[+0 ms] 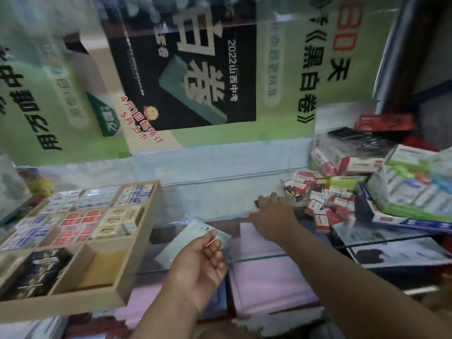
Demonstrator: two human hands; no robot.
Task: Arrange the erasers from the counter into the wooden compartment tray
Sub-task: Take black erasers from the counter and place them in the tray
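The wooden compartment tray [137,243] sits at the left on the glass counter. Most of its compartments hold packed erasers: blue-white ones [95,196], red-white ones [80,226], beige ones [117,222] and dark ones [41,270]. One front compartment [107,265] shows a bare bottom. A loose pile of red-white erasers [325,204] lies at the right. My right hand [274,216] reaches out flat toward that pile, fingers spread, fingertips at a small dark eraser [256,203]. My left hand [200,260] hovers mid-counter with fingers curled; whether it holds something is unclear.
Boxes and packets of stationery [396,187] are stacked at the far right behind the pile. A pale flat packet [193,231] lies just beyond my left hand. A poster-covered panel [186,77] closes off the back. Pink sheets [269,280] show beneath the glass counter.
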